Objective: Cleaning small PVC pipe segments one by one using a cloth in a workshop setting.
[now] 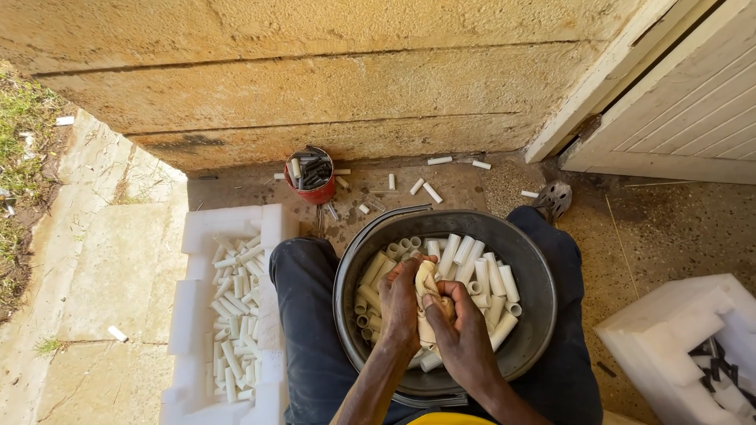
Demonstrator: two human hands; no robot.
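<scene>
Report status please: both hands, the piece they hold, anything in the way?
Left hand and right hand both closed on one short cream plastic tube. Held above round dark metal basin of similar tubes. Nothing obstructing.

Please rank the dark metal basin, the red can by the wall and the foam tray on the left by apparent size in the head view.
1. White foam tray, about level with the dark metal basin; I would not rank these two.
2. Red can, clearly smallest, though it sits farther away.

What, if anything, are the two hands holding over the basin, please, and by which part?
Both hands, left hand and right hand, grip one cream tube piece around its middle and lower length; its top end pokes out.
</scene>
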